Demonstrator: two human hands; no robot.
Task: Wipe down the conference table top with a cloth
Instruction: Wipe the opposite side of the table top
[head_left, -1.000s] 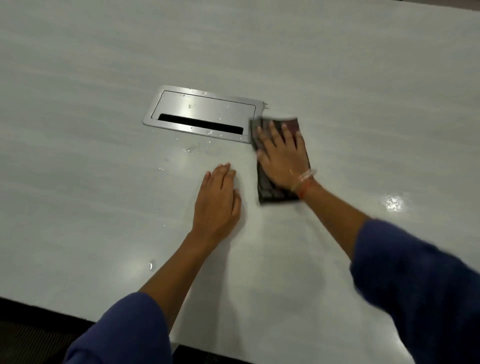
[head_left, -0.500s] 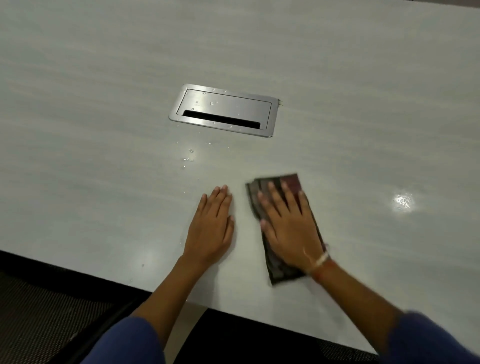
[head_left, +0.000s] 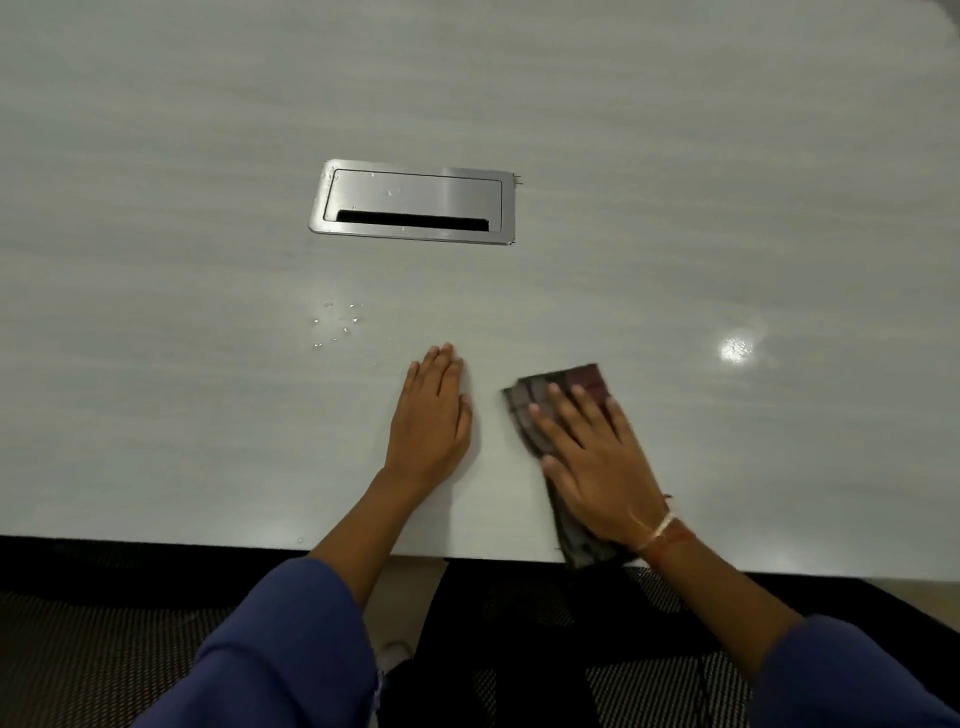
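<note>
Low in the frame, the right hand presses flat, fingers straight, on the dark cloth at the table edge, while the left hand rests flat beside it.

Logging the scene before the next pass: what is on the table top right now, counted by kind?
hands: 2, the left hand flat on the table top, the right hand flat on the cloth
cloth: 1
metal cable hatch: 1
patch of water drops: 1
Total: 5
</note>
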